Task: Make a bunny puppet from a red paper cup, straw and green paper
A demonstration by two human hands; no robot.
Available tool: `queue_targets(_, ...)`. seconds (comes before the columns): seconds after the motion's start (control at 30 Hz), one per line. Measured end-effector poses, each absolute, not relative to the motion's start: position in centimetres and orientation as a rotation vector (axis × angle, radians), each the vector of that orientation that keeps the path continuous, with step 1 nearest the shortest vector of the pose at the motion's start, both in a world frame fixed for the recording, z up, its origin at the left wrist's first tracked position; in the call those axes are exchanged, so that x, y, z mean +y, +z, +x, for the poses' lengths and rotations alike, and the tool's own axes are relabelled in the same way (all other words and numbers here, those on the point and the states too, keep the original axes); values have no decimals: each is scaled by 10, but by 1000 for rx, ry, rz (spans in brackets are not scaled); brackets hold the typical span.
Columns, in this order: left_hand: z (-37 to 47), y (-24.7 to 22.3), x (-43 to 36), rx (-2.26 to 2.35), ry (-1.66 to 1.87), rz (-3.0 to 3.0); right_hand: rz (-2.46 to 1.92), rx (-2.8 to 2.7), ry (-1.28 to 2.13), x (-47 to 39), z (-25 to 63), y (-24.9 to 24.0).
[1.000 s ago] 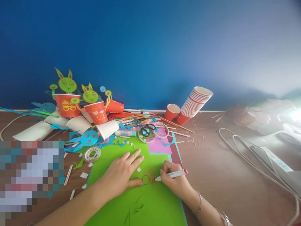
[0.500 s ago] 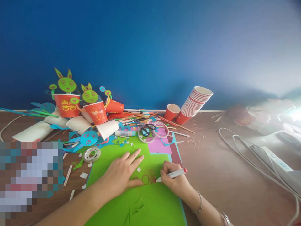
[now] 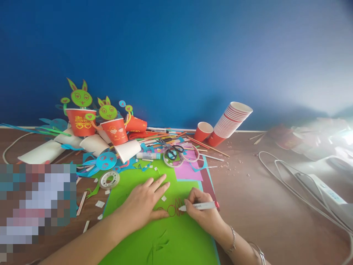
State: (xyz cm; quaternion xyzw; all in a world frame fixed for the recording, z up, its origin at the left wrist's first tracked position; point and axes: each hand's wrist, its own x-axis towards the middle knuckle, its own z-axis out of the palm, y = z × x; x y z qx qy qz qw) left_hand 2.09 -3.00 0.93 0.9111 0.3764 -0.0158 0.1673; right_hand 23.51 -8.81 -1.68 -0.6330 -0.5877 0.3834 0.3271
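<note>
A sheet of green paper [image 3: 132, 241] lies before me on the brown table. My left hand [image 3: 146, 200] rests flat on it with the fingers spread. In my right hand [image 3: 202, 209] is a white marker [image 3: 202, 206] with a red end, gripped between thumb and fingers, its tip at the paper. Red outlines [image 3: 171, 210], a loop and zigzag strokes, show between the two hands; part of them is hidden by my left thumb. A small white scrap [image 3: 163, 198] sits near my left fingertips. Thin cut slits [image 3: 160, 244] mark the lower part of the sheet.
Beyond the sheet lie black scissors [image 3: 172, 151], a glue stick [image 3: 148, 155], tape rolls [image 3: 109, 180] and purple paper [image 3: 187, 169]. Red cups with green rabbit faces [image 3: 81, 98] stand at back left, a stack of paper cups [image 3: 230, 121] at back right. A power strip [image 3: 327, 189] with cables lies right.
The marker tip has shifted slightly left and up along the zigzag strokes, and the marker lies flatter. My left hand stays in place. The whole view has shifted a little.
</note>
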Motion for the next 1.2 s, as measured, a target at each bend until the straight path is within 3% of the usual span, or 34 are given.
queue_targets(1.2,22,11,-30,1075,-42,2592,-1685,-1644,929,-89,235,-14)
